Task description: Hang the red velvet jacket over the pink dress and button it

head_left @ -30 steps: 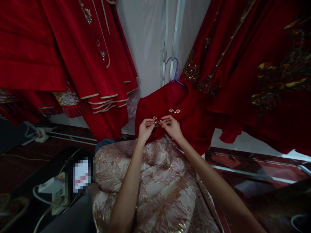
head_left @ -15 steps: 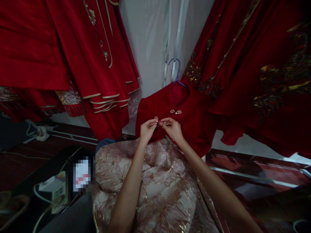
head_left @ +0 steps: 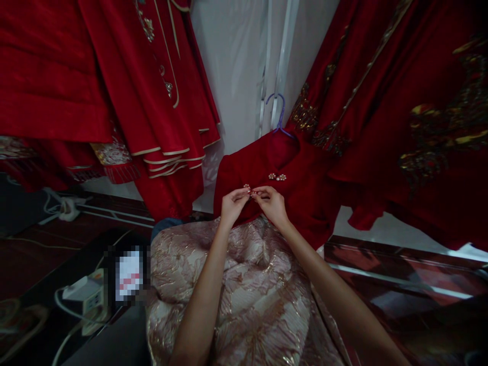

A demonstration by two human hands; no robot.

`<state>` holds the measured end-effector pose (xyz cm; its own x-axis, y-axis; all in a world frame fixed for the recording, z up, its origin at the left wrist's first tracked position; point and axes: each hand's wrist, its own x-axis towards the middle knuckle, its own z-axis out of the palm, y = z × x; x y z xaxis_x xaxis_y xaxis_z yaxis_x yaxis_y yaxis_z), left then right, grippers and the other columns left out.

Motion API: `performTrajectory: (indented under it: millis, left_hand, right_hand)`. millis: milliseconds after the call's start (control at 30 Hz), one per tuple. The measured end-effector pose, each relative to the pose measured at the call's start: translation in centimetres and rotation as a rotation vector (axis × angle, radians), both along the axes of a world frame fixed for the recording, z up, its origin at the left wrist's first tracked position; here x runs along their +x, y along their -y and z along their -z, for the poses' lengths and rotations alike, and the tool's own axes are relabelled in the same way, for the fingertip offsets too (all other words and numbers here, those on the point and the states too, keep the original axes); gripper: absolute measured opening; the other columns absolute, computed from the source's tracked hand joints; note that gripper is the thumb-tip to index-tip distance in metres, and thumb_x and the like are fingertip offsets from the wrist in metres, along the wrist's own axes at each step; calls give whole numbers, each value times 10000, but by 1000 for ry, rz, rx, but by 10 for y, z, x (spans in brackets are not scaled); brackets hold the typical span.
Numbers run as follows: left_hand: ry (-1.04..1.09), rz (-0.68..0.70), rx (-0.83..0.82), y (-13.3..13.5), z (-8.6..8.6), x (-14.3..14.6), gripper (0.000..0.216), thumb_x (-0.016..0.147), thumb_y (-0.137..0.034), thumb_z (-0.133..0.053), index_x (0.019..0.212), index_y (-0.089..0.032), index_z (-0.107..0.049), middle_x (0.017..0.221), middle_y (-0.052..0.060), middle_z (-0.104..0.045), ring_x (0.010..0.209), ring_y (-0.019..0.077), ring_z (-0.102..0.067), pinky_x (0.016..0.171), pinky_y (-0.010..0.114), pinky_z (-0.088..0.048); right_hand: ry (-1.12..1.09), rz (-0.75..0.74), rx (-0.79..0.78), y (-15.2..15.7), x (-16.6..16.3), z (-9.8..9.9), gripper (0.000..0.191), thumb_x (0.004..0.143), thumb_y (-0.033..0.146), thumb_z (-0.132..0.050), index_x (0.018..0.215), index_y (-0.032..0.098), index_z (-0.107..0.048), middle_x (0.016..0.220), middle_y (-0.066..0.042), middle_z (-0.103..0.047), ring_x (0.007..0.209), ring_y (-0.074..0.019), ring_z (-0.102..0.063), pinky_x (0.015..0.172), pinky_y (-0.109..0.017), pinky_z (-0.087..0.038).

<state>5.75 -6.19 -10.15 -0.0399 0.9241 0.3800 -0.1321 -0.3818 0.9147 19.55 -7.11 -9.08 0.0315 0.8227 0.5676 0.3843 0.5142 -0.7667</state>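
A small red garment (head_left: 301,178) hangs on a blue hanger (head_left: 279,114) in front of me. My left hand (head_left: 231,205) and my right hand (head_left: 271,204) meet at its front, fingers pinched on a pearl clasp button (head_left: 247,189). A second pearl clasp (head_left: 276,177) sits closed just above and to the right. Below the hands a pale pink and gold brocade skirt (head_left: 244,300) spreads downward.
Red embroidered gowns hang at the left (head_left: 114,91) and at the right (head_left: 412,112), with a white wall (head_left: 236,76) between them. A power strip (head_left: 86,297) with cables lies on the dark floor at the lower left, beside a blurred card (head_left: 128,274).
Both hands stay pinched at the same clasp, fingers shifting slightly closer together. The view has drifted a little; nothing was let go.
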Motion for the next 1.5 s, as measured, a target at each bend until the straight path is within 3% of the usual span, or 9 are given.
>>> performTrajectory:
  millis: [233, 400, 633, 833, 1033, 1167, 1233, 1400, 1500]
  left_hand:
    - [-170, -146, 65, -5, 8, -1, 266, 727, -296, -643, 930, -133, -698, 897, 92, -716, 761, 159, -670, 772, 296, -530]
    - [-167, -120, 71, -6, 8, -1, 206, 726, -268, -640, 869, -125, -681, 874, 89, -706, 762, 151, -657, 767, 286, -520]
    - [-150, 117, -42, -1, 3, -20, 245, 761, -221, -593, 990, -136, -582, 966, 88, -653, 860, 128, -615, 794, 276, -482]
    - [-707, 311, -223, 4, 19, -51, 480, 561, -331, -765, 960, -138, -582, 851, 42, -632, 771, 150, -588, 704, 261, -456]
    - [-996, 60, 10, 11, 16, -33, 219, 614, -257, -687, 808, -185, -615, 707, 13, -614, 656, 152, -564, 604, 237, -390]
    - [-897, -23, 159, 22, -5, -14, 123, 688, -280, -623, 741, -184, -569, 647, -10, -586, 585, 119, -536, 573, 217, -378]
    - [-823, 35, 160, 27, -10, -8, 148, 685, -283, -635, 748, -178, -553, 657, -14, -588, 594, 112, -542, 570, 210, -389]
    - [-767, 468, -157, 26, -2, -5, 270, 551, -169, -737, 743, -145, -549, 618, -4, -612, 604, 127, -586, 576, 224, -448]
    - [-721, 445, -187, 23, 1, -9, 194, 600, -168, -706, 751, -133, -589, 657, 28, -653, 640, 136, -622, 635, 251, -482]
  right_hand:
    - [-35, 34, 25, 4, -3, 2, 262, 820, 374, -538, 935, 168, -651, 894, -63, -605, 705, -119, -612, 616, -227, -549]
    - [-19, 50, 64, 1, -5, 0, 246, 824, 365, -535, 916, 171, -655, 909, -68, -606, 718, -125, -617, 604, -226, -547]
    - [-23, -188, -88, 13, 24, 9, 304, 880, 321, -452, 1106, 206, -620, 1096, -62, -646, 927, -152, -647, 865, -311, -516]
    - [112, -142, -265, 45, 85, 28, 250, 850, 316, -501, 1021, 203, -643, 1030, -61, -679, 928, -167, -647, 862, -322, -502]
    - [171, -6, -277, 39, 80, 50, 195, 803, 244, -539, 979, 177, -592, 971, -80, -663, 858, -160, -642, 786, -322, -519]
    - [148, 26, -272, 35, 65, 66, 248, 742, 262, -617, 953, 155, -542, 849, -65, -641, 756, -148, -623, 686, -292, -525]
    - [168, 13, -288, 35, 63, 68, 276, 727, 274, -635, 958, 156, -541, 805, -47, -637, 721, -141, -616, 650, -273, -516]
    - [174, -32, -367, 39, 75, 58, 228, 690, 312, -669, 851, 165, -601, 718, -19, -660, 652, -128, -625, 618, -243, -495]
    - [161, -1, -406, 43, 87, 44, 245, 627, 353, -723, 750, 169, -619, 681, -23, -681, 612, -135, -637, 599, -243, -496]
